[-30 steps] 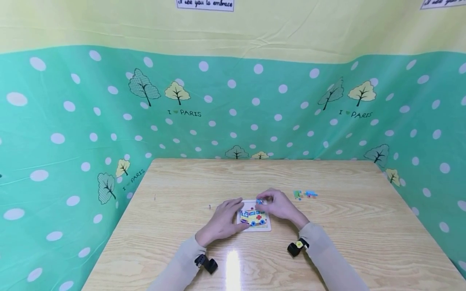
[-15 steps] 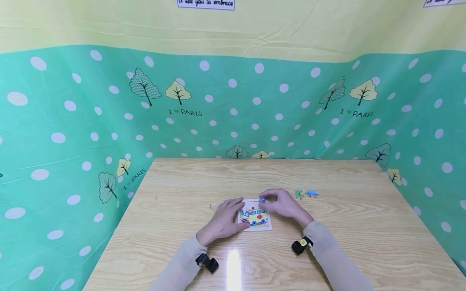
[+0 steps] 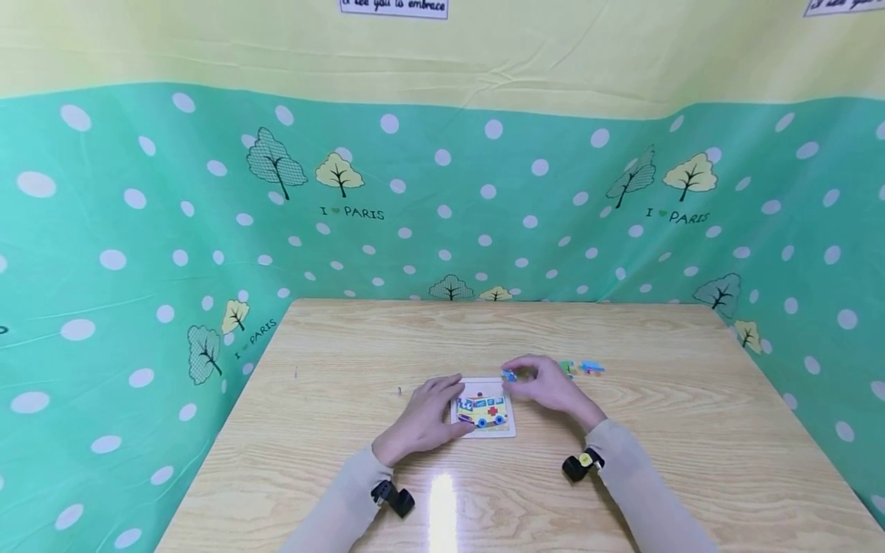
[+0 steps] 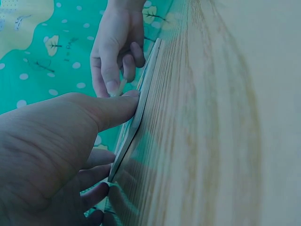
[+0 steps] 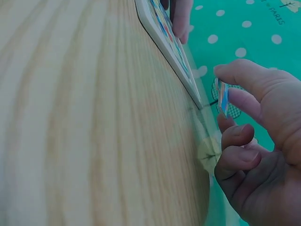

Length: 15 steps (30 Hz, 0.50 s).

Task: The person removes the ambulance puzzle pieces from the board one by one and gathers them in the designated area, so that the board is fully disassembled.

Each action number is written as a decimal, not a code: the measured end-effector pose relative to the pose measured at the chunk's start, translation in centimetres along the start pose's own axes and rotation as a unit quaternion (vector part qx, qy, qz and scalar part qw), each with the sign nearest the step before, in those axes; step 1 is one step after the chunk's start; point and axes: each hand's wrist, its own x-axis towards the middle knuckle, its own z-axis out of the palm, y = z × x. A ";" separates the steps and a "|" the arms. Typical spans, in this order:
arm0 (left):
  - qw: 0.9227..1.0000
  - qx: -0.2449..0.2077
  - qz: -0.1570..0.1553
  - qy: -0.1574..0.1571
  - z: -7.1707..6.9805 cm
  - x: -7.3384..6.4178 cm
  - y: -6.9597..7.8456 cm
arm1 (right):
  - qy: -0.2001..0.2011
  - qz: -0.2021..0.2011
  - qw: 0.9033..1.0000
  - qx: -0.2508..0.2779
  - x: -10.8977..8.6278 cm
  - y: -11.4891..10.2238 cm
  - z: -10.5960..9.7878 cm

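Observation:
A white-framed jigsaw board (image 3: 496,435) lies on the table, with a yellow ambulance picture put together in its lower part and a bare white area above. My left hand (image 3: 425,417) holds the board at its left side, thumb on the near edge and fingers toward the far edge; the left wrist view shows thumb and fingers against the frame (image 4: 146,87). Just past the board's upper right corner, my right hand (image 3: 551,385) pinches a small blue puzzle piece (image 3: 509,375) between thumb and fingertips. In the right wrist view that piece (image 5: 224,100) is seen edge-on.
Two loose puzzle pieces lie right of the board: a green one (image 3: 567,367), partly behind the right hand, and a blue one (image 3: 591,366). A tiny object (image 3: 399,391) lies left of the board. A polka-dot curtain (image 3: 442,192) surrounds the wooden table (image 3: 359,338).
My right hand has moved right with the blue piece, from over the board's upper right corner to just outside it. The left hand keeps its place on the board.

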 end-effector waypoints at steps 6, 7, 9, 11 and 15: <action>1.000 0.001 0.003 0.001 0.1 0.0 -0.1 | 0.010 0.003 1.000 0.005 -0.3 0.4 -0.7; 1.000 0.002 0.004 0.002 0.1 0.0 -0.1 | 0.012 0.004 1.000 0.005 -0.4 0.4 -0.8; 1.000 0.005 0.005 0.002 0.1 -0.1 -0.2 | 0.015 0.005 1.000 0.002 -0.5 0.6 -1.0; 1.000 0.006 0.006 0.002 0.1 -0.1 -0.1 | 0.021 0.006 1.000 0.000 -0.7 0.7 -1.3; 1.000 0.006 0.006 0.002 0.1 -0.1 -0.1 | 0.036 0.015 0.999 -0.002 -1.0 1.2 -1.8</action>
